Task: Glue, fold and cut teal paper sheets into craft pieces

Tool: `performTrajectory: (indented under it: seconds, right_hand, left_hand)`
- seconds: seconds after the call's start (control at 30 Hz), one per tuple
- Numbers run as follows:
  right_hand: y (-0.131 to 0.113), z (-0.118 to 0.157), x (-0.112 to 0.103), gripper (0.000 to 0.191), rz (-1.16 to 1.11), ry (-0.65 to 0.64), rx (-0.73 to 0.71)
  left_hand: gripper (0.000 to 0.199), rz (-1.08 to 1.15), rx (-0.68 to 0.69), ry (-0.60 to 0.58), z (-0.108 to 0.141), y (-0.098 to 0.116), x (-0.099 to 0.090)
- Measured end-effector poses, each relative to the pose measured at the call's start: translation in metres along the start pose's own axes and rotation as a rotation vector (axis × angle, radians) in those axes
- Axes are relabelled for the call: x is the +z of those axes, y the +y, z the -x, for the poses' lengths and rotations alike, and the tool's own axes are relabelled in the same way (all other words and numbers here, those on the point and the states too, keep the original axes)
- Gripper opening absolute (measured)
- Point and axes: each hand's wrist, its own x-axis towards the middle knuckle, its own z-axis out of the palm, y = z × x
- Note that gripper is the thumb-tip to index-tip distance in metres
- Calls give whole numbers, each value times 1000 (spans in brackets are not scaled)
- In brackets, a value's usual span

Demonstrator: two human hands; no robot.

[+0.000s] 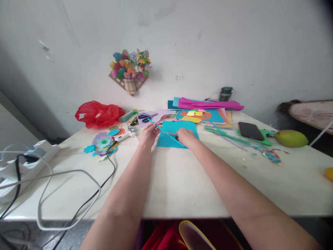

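Note:
Near the middle of the table, my left hand (149, 135) is closed on a thin blue strip (163, 131), which slants down to the right. My right hand (186, 137) is closed round the handles of small scissors (171, 134), whose blades point left toward the strip. Both lie over a blue paper sheet (169, 141) on the table. Part of the scissors' handles is hidden by my right fingers.
A glue gun (125, 135) and paper flowers (102, 142) lie left, with cables and a power strip (31, 170) beyond. Dark scissors (147, 117) and stacked paper (223, 119) sit behind. At right are a phone (250, 131) and a yellow-green fruit (291, 138).

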Motion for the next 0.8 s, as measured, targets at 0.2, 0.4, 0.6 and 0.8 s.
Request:
performTrajectory:
  seconds: [0.2, 0.4, 0.6, 0.8]
  right_hand:
    - [3, 3, 1, 29, -6, 114, -1]
    - [0, -6, 0, 38, -805, 29, -21]
    - [-9, -4, 5, 26, -1235, -60, -28]
    - [-10, 0, -1, 21, -1364, -114, 38]
  left_hand:
    - [13, 4, 7, -52, 0, -2, 2]
    - [13, -16, -41, -94, 4, -6, 11]
    - [17, -46, -63, -106, 8, -9, 19]
    - [7, -119, -69, 14, 4, -8, 19]
